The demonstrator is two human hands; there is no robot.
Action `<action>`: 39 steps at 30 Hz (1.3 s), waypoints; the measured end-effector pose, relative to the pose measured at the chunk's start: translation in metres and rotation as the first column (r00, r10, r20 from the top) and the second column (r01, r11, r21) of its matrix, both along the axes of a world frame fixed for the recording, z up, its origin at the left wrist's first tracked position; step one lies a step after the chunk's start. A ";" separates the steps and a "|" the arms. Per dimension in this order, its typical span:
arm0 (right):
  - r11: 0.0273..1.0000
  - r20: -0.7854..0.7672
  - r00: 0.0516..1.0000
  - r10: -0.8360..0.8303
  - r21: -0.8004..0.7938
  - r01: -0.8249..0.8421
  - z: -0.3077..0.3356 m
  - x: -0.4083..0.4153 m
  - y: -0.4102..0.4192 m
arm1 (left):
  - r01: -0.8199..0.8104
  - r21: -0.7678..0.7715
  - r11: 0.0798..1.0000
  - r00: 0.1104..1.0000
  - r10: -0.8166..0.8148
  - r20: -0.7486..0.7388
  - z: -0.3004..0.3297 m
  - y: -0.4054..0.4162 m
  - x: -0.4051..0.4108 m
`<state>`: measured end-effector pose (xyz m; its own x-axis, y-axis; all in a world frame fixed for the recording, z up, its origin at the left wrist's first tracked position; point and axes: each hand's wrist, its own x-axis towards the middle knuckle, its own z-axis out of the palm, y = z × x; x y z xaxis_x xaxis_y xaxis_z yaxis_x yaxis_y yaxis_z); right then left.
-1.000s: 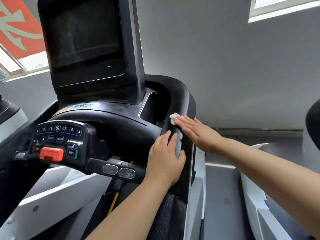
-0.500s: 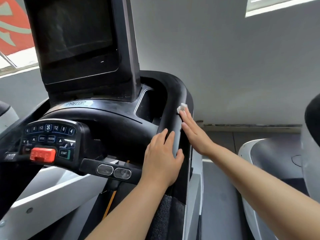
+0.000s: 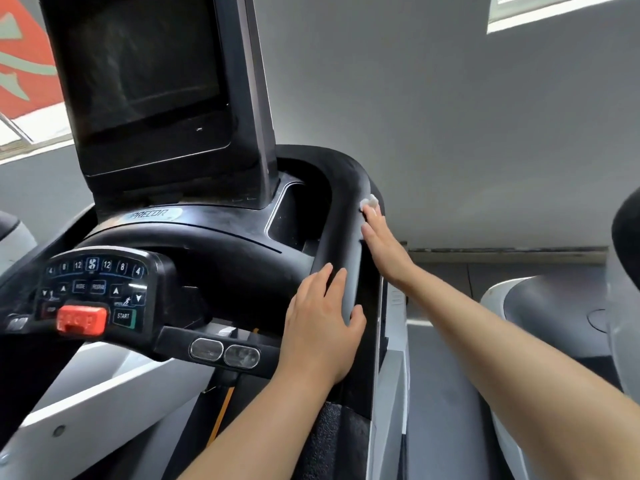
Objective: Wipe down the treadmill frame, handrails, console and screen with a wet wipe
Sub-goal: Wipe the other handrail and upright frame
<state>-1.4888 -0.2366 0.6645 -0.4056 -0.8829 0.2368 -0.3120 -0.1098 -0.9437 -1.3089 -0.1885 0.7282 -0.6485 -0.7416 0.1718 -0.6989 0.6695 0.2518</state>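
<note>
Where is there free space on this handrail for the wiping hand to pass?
Free: the handrail curve above the wet wipe, toward the screen post. Crowded: lower down, where the left hand rests on it, just below the right hand.

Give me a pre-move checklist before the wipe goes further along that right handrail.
1. Wet wipe under the right hand fingertips: ok.
2. Wipe in contact with the handrail: ok, pressed on its outer side.
3. Left hand bracing the rail: ok, it rests on the rail below the wipe.
4. Path ahead over the rail's bend: ok, nothing on it.
5. Red stop button away from both hands: ok.
6. Wipe still damp: cannot tell.
</note>
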 end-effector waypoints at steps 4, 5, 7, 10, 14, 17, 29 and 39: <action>0.987 -0.036 0.997 -0.067 0.143 0.072 0.018 -0.028 -0.037 | -0.006 0.001 1.000 1.000 0.006 -0.004 -0.001 -0.001 0.000; 0.981 -0.023 0.997 -0.078 0.178 0.081 0.017 -0.030 -0.039 | -0.007 0.000 1.000 1.000 0.007 -0.006 -0.001 -0.001 0.000; 0.978 0.048 0.995 -0.087 0.193 0.076 0.014 -0.028 -0.032 | -0.008 -0.003 1.000 1.000 0.008 -0.007 -0.001 -0.001 0.000; 0.995 0.161 0.985 -0.060 0.088 0.046 0.006 -0.006 0.000 | -0.002 -0.001 1.000 1.000 0.002 -0.005 -0.001 0.000 0.001; 0.996 0.106 0.991 0.080 -0.052 -0.075 0.003 0.021 0.025 | -0.001 0.002 1.000 1.000 0.001 -0.005 0.000 -0.001 0.000; 1.000 0.070 0.998 -0.010 0.017 0.009 0.008 0.009 0.005 | -0.007 0.003 1.000 1.000 0.007 -0.004 0.000 0.000 0.000; 0.999 0.129 0.991 0.023 -0.031 -0.019 -0.004 0.041 0.043 | -0.010 -0.006 1.000 1.000 0.010 0.011 -0.001 -0.001 0.000; 0.991 0.090 0.994 0.058 -0.122 -0.047 -0.023 0.069 0.071 | -0.018 -0.001 1.000 1.000 0.018 -0.003 -0.001 -0.002 -0.001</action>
<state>-1.4201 -0.1652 0.6416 -0.3844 -0.8714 0.3050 -0.2139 -0.2373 -0.9476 -1.3104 -0.1902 0.7271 -0.6346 -0.7528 0.1747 -0.7099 0.6572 0.2533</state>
